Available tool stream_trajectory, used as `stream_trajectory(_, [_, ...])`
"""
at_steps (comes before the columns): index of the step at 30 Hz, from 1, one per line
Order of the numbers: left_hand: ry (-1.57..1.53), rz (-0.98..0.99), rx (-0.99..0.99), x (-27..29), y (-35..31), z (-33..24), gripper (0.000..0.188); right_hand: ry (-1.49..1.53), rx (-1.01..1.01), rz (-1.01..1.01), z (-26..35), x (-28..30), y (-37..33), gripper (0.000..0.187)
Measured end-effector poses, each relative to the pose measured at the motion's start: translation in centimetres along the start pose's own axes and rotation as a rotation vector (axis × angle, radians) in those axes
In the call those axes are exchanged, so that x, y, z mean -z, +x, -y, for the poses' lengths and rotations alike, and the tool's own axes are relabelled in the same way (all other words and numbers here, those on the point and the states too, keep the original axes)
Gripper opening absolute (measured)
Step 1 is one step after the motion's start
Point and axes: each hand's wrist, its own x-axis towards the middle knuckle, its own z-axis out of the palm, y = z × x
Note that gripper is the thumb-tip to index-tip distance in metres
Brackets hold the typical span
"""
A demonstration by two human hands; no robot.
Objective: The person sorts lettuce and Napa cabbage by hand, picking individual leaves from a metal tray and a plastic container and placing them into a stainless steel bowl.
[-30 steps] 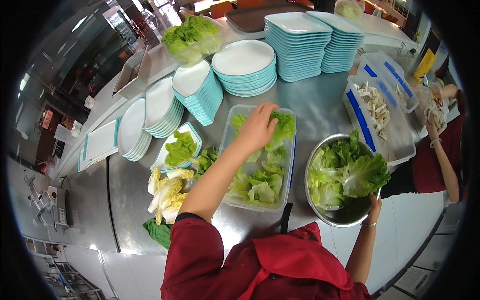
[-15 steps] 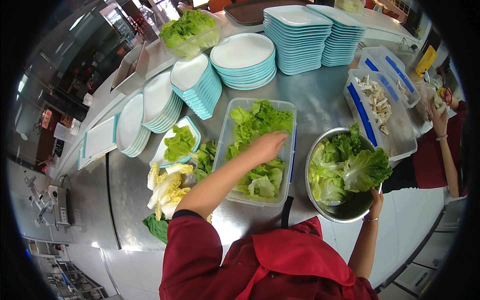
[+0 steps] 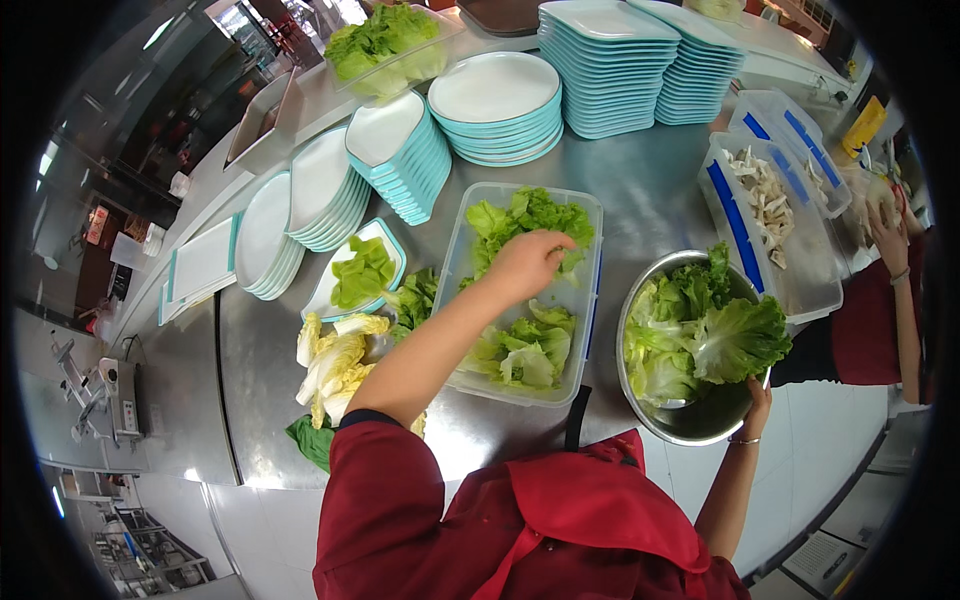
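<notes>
My left hand (image 3: 532,264) is over the middle of a clear plastic container (image 3: 583,378), its fingers curled down beside the lettuce leaves (image 3: 535,218) at the far end. Whatever it may be pinching is hidden behind the hand. More torn lettuce (image 3: 530,350) lies at the container's near end. My right hand (image 3: 757,405) grips the near right rim of a steel bowl (image 3: 690,428), thumb up by the edge. Large green lettuce leaves (image 3: 738,340) fill much of the bowl, with one broad leaf leaning over the rim near that hand.
Stacked turquoise-edged plates (image 3: 497,100) line the far side. Left of the container are napa cabbage leaves (image 3: 335,370) and a plate (image 3: 395,240) of cut greens. A tub of sliced mushrooms (image 3: 765,210) stands right, beside a co-worker's hand (image 3: 888,240).
My left hand has shifted a little farther from me over the container, and more of the container's bottom shows beside it. My right hand keeps its hold on the bowl.
</notes>
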Motion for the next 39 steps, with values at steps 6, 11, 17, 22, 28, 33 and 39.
stream_trajectory(6, [0.115,0.36,0.081,4.0,-3.7,-0.2,0.028,-0.002,-0.018,-0.016,-1.1,1.9,1.1,0.04])
stream_trajectory(11, [0.394,0.708,0.083,1.3,-7.5,2.0,0.044,0.003,-0.022,0.01,-0.6,1.2,0.9,0.041])
stream_trajectory(17, [0.43,0.73,0.175,-0.1,-7.4,2.1,0.044,0.003,-0.001,0.037,-0.2,0.3,0.4,0.042])
stream_trajectory(22, [0.283,0.407,0.047,4.2,-6.8,0.3,0.03,0.008,0.011,0.03,0.1,-0.3,0.1,0.042])
stream_trajectory(28, [0.466,0.121,-0.18,9.3,-5.0,-4.1,0.025,0.009,-0.021,-0.001,-0.1,0.1,0.1,0.041])
stream_trajectory(33, [0.597,0.241,-0.351,7.9,-2.6,-4.3,0.027,0.017,-0.018,-0.015,0.2,-0.7,0.0,0.039])
stream_trajectory(39, [0.572,-0.067,-0.426,6.0,-0.3,-3.2,0.034,-0.001,-0.027,-0.01,-0.3,0.6,0.6,0.04])
